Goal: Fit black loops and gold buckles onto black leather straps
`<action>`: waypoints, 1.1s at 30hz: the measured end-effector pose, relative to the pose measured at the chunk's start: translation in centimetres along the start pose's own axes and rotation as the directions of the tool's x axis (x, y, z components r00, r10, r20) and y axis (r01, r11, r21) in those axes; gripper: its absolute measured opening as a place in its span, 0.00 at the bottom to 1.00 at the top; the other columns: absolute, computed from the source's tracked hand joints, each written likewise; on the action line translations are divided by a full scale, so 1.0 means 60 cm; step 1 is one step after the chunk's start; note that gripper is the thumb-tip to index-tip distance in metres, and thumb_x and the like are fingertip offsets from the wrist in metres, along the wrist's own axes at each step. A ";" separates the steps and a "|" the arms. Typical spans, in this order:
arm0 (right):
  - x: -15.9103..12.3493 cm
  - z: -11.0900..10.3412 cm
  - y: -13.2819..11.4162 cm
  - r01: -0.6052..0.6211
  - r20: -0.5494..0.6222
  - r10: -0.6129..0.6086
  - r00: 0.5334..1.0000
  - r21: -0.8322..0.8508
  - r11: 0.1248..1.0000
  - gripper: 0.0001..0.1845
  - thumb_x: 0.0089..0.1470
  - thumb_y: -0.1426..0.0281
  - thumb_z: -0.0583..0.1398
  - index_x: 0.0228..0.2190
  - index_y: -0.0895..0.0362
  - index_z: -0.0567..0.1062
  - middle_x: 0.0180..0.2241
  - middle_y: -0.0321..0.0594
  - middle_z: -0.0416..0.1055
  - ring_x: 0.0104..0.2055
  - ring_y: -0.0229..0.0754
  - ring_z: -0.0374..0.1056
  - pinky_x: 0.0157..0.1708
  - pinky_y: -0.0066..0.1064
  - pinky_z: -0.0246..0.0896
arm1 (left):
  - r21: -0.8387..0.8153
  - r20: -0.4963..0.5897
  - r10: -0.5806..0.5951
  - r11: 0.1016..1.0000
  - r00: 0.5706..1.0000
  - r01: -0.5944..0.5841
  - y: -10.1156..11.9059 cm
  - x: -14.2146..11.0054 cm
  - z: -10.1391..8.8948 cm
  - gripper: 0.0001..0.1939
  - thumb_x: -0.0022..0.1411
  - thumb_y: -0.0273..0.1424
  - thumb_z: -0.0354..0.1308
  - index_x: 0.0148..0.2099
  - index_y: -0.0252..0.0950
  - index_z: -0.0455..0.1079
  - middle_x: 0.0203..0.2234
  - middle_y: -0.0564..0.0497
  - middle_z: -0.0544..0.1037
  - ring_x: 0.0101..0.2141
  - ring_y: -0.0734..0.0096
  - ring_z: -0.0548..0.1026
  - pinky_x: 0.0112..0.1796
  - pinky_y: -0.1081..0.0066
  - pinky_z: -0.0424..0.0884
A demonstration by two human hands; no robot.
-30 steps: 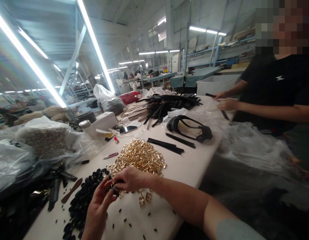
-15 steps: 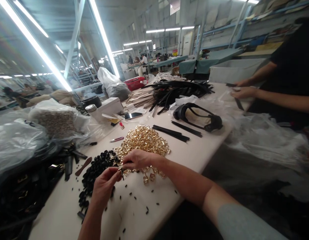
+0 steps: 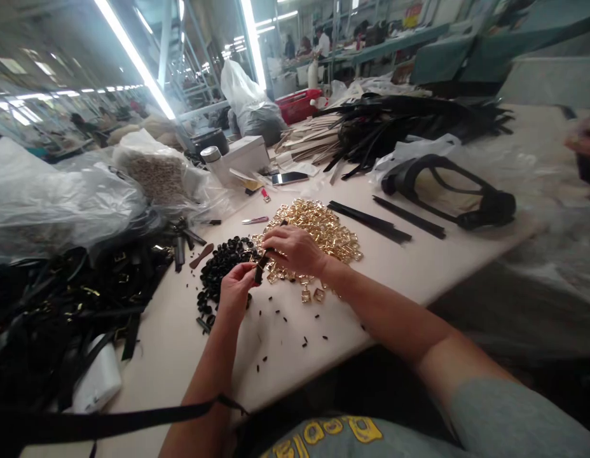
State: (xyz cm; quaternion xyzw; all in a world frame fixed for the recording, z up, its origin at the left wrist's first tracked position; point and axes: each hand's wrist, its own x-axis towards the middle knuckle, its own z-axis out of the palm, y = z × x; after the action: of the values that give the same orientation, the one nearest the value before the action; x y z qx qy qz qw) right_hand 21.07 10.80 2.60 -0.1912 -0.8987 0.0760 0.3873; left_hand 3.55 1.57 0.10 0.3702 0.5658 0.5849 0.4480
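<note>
My left hand pinches the lower end of a short black strap between thumb and fingers. A small gold glint shows on the strap near that thumb, too small to make out. Closed over the strap's upper part is my right hand, its fingers bent. Right behind this hand lies a heap of gold metal buckles. Beside my left hand is a heap of small black loops. A few loose buckles rest just below my right wrist.
Small black bits are scattered near the table's front. Farther back lie thread snips, a brown flat tool, a phone, black strips and a black frame-like piece. Finished-looking black straps crowd the left side.
The view has swung right and down, so the co-worker at the right is mostly out of frame. More of the black strap now shows between my hands, and a black band appears at lower left.
</note>
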 end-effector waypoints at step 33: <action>-0.010 0.071 -0.019 -0.486 0.321 0.506 0.801 0.842 0.235 0.28 0.47 0.45 0.63 0.30 0.61 0.76 0.26 0.40 0.73 0.26 0.37 0.70 0.28 0.30 0.71 | 0.140 0.041 0.104 0.984 0.994 -0.109 0.044 -0.019 -0.052 0.18 0.50 0.42 0.67 0.38 0.34 0.76 0.31 0.47 0.79 0.27 0.72 0.74 0.31 0.72 0.69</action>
State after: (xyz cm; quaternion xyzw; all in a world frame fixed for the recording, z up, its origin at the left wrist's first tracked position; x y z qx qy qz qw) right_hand 18.03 9.55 -0.37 -0.2287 -0.6019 0.6580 0.3904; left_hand 0.73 -0.39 2.53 0.4405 0.5778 0.5600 0.3982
